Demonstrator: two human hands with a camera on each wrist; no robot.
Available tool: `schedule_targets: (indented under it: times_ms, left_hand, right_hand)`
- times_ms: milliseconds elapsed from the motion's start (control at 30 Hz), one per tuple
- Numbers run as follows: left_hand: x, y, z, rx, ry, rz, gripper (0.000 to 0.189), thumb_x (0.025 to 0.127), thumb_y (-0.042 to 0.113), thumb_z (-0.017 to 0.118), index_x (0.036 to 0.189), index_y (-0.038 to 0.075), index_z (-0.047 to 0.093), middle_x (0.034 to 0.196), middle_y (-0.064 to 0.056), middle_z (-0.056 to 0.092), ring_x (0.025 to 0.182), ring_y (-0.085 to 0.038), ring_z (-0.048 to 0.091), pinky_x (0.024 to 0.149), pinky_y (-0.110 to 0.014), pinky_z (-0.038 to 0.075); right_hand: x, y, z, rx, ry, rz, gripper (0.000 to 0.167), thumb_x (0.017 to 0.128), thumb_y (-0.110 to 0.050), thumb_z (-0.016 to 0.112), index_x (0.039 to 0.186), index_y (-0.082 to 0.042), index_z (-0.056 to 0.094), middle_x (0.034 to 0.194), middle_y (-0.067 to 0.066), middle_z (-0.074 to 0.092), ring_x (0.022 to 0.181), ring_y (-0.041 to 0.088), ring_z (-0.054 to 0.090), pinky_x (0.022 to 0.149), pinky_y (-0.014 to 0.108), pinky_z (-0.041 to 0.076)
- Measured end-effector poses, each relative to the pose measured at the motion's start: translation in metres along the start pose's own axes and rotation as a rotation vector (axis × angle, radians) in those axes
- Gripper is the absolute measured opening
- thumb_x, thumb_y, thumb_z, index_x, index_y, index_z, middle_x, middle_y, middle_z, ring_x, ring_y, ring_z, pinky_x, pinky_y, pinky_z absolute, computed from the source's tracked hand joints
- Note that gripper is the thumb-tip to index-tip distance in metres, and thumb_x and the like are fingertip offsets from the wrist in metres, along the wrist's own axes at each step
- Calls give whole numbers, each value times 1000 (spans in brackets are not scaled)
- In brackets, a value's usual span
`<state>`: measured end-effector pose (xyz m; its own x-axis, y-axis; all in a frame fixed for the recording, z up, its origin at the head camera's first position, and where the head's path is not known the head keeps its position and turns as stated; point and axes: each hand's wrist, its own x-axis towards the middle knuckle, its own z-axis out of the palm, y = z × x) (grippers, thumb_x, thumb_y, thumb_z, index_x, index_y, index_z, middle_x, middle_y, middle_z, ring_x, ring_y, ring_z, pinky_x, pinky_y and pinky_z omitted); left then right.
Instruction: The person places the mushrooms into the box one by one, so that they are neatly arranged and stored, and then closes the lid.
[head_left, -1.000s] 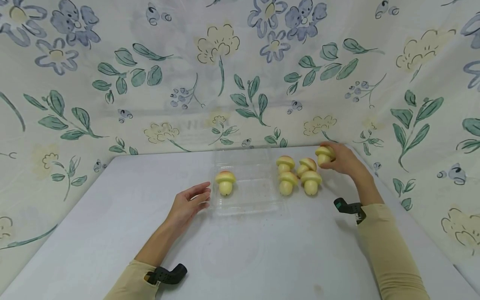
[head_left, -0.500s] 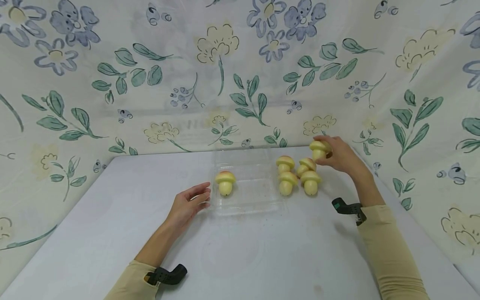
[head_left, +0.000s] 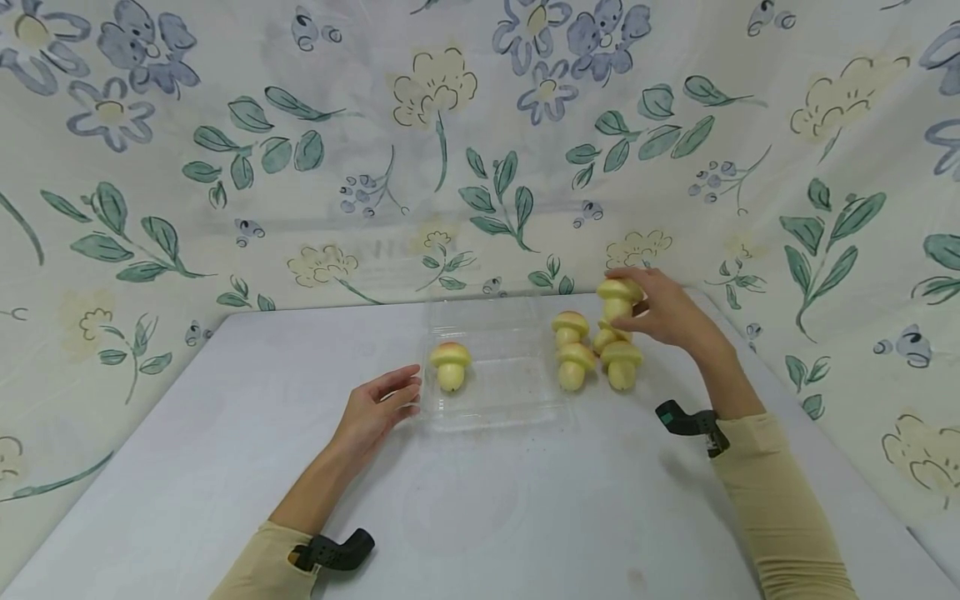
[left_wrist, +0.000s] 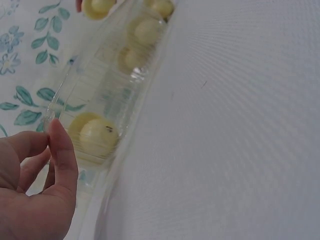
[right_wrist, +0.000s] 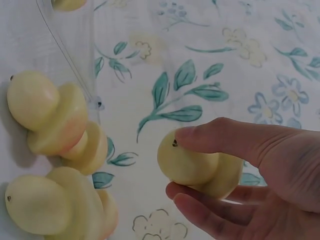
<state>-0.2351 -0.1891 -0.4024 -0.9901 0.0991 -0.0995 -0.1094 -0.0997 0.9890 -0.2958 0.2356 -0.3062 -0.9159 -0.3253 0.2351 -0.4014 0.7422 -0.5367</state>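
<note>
My right hand grips a yellow toy mushroom, stem down, above the back of the mushroom group. In the right wrist view, thumb and fingers pinch this held mushroom around its stem. My left hand is at the left side of a clear plastic box; in the left wrist view its thumb and index finger pinch the box's edge. Inside the box, at the left, sits one mushroom with a reddish cap top. Several more mushrooms stand close together right of the box.
A white table carries everything. Behind it hangs a flower-patterned cloth, close to the table's back edge. Dark wrist cameras are strapped over both sleeves.
The right hand has carried its mushroom leftward and slightly up, from right of the group to over its back. The left hand and the box have stayed in place.
</note>
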Motion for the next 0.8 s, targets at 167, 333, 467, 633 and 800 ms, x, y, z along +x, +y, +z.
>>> schedule_targets:
  times_ms: [167,333,467,633,800]
  left_hand:
    - [0,0,0,-4,2,0,55,94,10,65,144,-3,44,115,0,62,88,-5,62,81,-18,56]
    - [1,-1,-1,-10,-1,3,55,94,9,66,143,-3,45,115,0,63,88,-5,62,81,-18,57]
    - [1,-1,-1,-10,-5,4,57,94,9,66,144,-3,43,116,-1,62,89,-5,62,81,-18,57]
    - [1,0,-1,-10,1,-1,56,93,10,67,144,-2,45,117,-1,62,89,-5,62,81,-18,57]
    - [1,0,-1,-8,6,-3,56,93,10,67,143,-3,45,117,-1,62,89,-4,62,81,-18,57]
  right_hand:
    - [1,-5,3,27,-28,-7,69,87,-10,74,147,-15,41,135,20,46,106,39,63,83,46,58]
    - [2,-11,7,37,-47,-17,70,87,-12,75,147,-18,41,138,18,45,106,37,63,84,45,58]
    - [2,-13,9,58,-66,-29,70,86,-11,75,147,-18,41,139,18,44,105,36,63,85,44,58]
    - [5,-14,14,83,-79,-65,71,85,-10,75,147,-17,42,141,16,46,103,33,64,84,42,58]
    - [8,-15,19,100,-93,-93,72,84,-10,77,147,-14,42,144,14,47,106,32,63,86,42,58]
